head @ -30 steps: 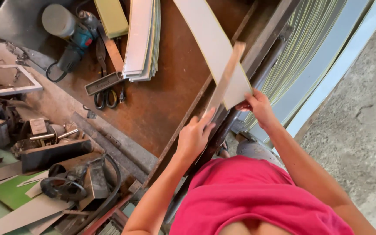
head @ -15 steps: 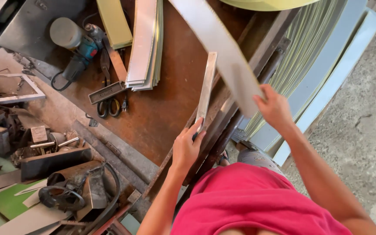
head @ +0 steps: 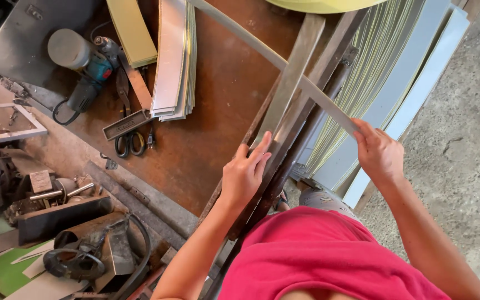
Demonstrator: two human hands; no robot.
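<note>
My left hand (head: 244, 173) presses on the near end of a flat grey metal bar (head: 294, 75). The bar lies slanted along the right edge of the rusty brown table (head: 218, 111). My right hand (head: 379, 153) pinches the near end of a long, pale sheet-metal strip (head: 240, 33). This strip runs from the top of the view down to the right and crosses the bar about midway. The two hands are apart, one on each side of the table's edge rails.
On the table lie a stack of sheet-metal strips (head: 173, 61), a yellow-green strip (head: 131, 30), a blue power tool (head: 93, 66) and snips (head: 129, 141). Sheets (head: 395, 72) lean at the right, beside the concrete floor (head: 462, 139). Tools and scrap (head: 73, 244) crowd the lower left.
The bar has swung from the table's middle to its right edge under my left hand. My right hand has drawn the strip's end to the right, away from the left hand.
</note>
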